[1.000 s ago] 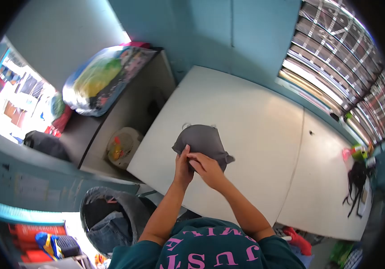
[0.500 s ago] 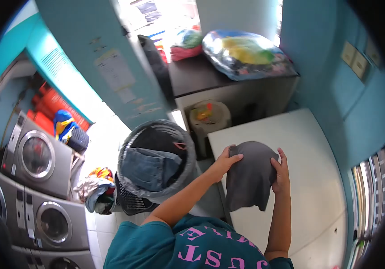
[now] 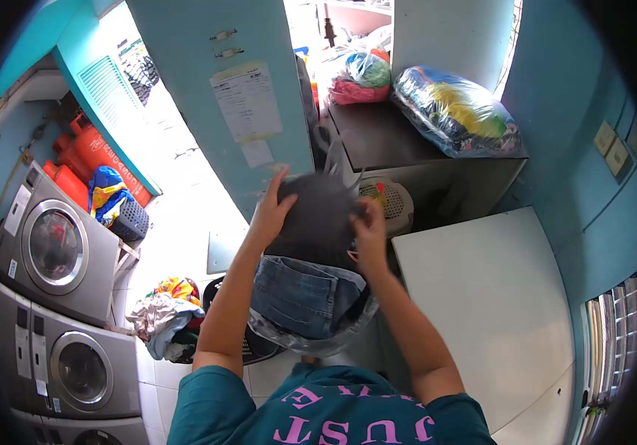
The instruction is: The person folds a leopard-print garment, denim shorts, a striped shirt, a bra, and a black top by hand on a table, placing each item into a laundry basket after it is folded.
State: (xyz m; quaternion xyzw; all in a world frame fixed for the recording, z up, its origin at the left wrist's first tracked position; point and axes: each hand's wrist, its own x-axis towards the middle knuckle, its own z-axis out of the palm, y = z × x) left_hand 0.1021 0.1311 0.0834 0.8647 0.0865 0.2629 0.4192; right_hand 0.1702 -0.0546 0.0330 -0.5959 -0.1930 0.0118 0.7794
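A dark grey folded garment is stretched between my two hands over the plastic-lined laundry basket. My left hand grips its left edge, thumb on top. At the opposite edge, my right hand has its fingers closed on the cloth. Folded blue jeans lie in the basket, just below the garment. The garment and my hands hide much of the basket's far rim.
To the right stands a white table. Steel front-loading machines line the left side. A pile of clothes sits beside the basket. Bagged laundry rests on a dark counter, with a pale perforated bin below.
Both hands have carried the grey garment left, from above the white table to over the lined basket. My view has shifted left as well.
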